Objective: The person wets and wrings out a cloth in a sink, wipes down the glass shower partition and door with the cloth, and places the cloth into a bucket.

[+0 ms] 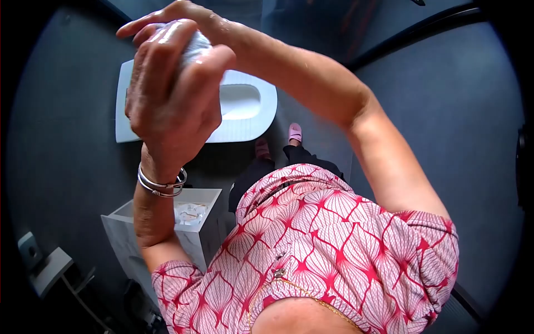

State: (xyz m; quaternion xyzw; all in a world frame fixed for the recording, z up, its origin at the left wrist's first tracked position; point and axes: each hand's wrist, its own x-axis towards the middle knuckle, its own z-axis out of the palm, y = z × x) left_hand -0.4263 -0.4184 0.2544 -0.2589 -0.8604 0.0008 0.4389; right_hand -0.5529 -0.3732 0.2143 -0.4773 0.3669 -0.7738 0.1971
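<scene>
Since L hand (171, 104) looks wet, I'd say the white wad (196, 49) its fingers are curled round could slip; R hand (201, 19) is just beyond, grip hidden, can't tell. Any drop'd prob. hit the toilet (265, 117) or flr (325, 139) below.

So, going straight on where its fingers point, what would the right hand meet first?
The way ahead of the right hand looks free as far as the picture shows, though depth is unclear.
</scene>
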